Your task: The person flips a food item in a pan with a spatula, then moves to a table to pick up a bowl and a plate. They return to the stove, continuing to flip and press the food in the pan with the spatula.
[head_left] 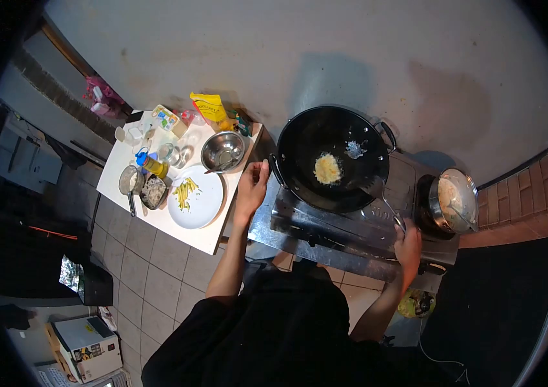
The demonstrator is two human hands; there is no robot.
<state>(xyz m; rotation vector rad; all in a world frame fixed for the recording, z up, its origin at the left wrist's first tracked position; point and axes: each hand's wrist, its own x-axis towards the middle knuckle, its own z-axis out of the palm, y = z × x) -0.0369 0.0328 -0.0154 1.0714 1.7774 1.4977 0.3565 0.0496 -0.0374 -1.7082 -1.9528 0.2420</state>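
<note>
- so the patty is sitting in the wok, a bit below the middle of it, and the wok's up on the stove; if the bottom is catching, i'd bet on it tearing when something gets pushed under it
- right hand has its fingers wrapped round the spatula, blade end over the near right side of the wok, well apart from the patty; come in too steep and it could just shove the thing up the far wall, or fold it
- left hand is right by the left handle, fingers curled; can't tell if they're clamped on it or only close; if there's no real hold, a hard scrape could slide or tip the wok, and if the handle's hot, that's a burn
- there's a shiny patch in the wok, oil or just glare, can't tell; if it's hot oil, a quick flip could spit at the bare forearms
- pot stands just right of the stove's near end with a spoon leaning in it; a wide swing of the right elbow might clip that
- plate with the strips is close to the edge of the table, near the left forearm; one careless step back and it could get knocked
</note>
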